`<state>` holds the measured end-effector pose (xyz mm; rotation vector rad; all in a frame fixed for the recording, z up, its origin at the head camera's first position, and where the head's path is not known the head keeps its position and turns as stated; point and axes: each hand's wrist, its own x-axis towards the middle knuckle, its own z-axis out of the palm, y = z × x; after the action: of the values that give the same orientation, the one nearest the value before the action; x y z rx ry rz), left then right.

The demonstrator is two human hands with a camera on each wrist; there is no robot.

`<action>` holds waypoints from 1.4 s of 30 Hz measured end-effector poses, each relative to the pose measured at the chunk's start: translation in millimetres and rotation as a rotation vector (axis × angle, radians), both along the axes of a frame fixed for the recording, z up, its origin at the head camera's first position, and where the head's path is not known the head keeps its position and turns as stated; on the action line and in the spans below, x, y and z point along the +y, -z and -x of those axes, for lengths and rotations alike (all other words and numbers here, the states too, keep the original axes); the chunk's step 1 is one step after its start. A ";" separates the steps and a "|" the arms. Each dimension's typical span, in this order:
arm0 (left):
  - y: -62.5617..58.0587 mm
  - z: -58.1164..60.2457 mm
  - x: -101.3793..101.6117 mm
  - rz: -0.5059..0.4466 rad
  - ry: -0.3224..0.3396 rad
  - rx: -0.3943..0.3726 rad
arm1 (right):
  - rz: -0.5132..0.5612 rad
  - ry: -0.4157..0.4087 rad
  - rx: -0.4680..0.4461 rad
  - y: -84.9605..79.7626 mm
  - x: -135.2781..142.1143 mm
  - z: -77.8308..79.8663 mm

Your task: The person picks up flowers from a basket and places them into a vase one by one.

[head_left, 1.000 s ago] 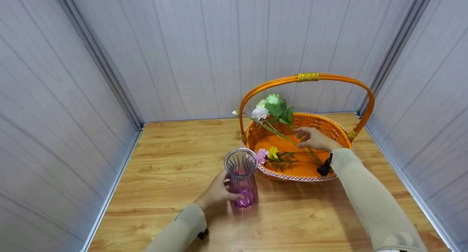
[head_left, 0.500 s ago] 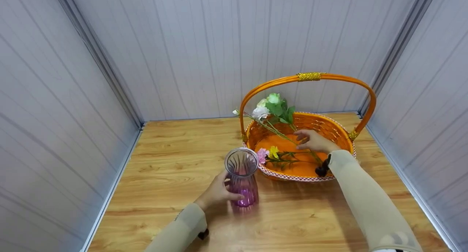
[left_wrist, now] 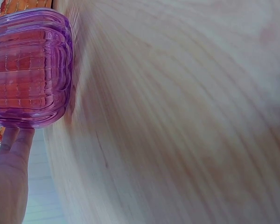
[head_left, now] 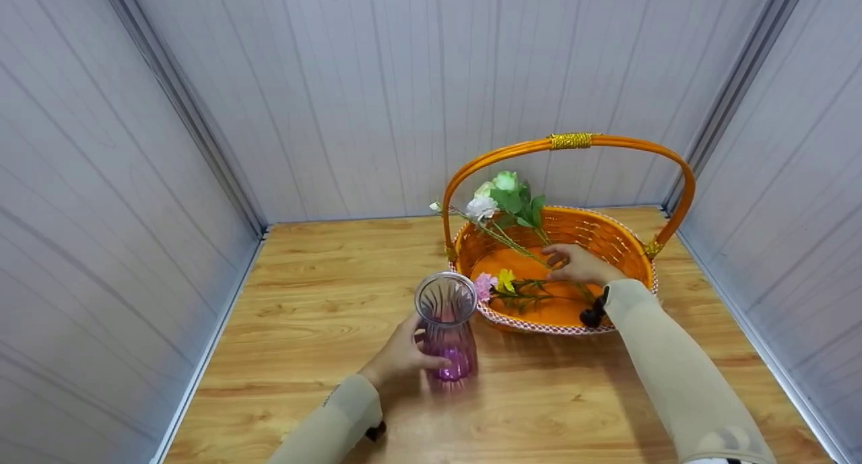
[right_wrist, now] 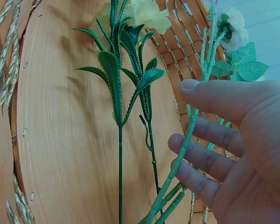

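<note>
A clear ribbed vase (head_left: 447, 333) with a purple base stands upright on the wooden table. My left hand (head_left: 399, 353) holds its lower left side, thumb in front; the left wrist view shows fingers (left_wrist: 19, 144) against the purple glass (left_wrist: 28, 70). Reaching into the orange basket (head_left: 549, 328), my right hand (head_left: 580, 264) is at the flower stems. In the right wrist view a light green stem (right_wrist: 179, 156) passes between the spread thumb and loosely bent fingers. White flowers (head_left: 481, 208) lean over the basket's back left rim. A pink flower (head_left: 485, 286) and a yellow flower (head_left: 505, 280) lie inside.
The basket's tall arched handle (head_left: 571, 141) rises above the right hand. Pale panel walls (head_left: 337, 100) enclose the wooden table (head_left: 323, 295) at the back and both sides. The vase stands just left of the basket's front rim.
My right hand has lowered very slightly among the stems. The left hand and vase stay in place.
</note>
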<state>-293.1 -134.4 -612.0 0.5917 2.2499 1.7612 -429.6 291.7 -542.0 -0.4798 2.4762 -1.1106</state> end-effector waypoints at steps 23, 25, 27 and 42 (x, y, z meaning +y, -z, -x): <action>-1.7 0.8 0.9 0.025 -0.010 0.015 | 0.055 0.041 0.038 -7.3 -2.3 0.6; -1.9 0.2 0.8 0.021 -0.011 0.011 | 0.061 0.054 0.064 -7.2 -3.0 -0.2; -1.6 -0.4 0.5 0.017 -0.012 0.005 | 0.065 0.056 0.098 -7.5 -3.9 -1.1; -0.7 -0.7 0.4 0.009 -0.008 0.011 | 0.074 0.113 0.172 -19.1 -7.1 -5.2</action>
<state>-292.4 -134.0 -611.3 0.5936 2.2698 1.7543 -424.4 284.6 -522.9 -0.4804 2.6463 -1.2572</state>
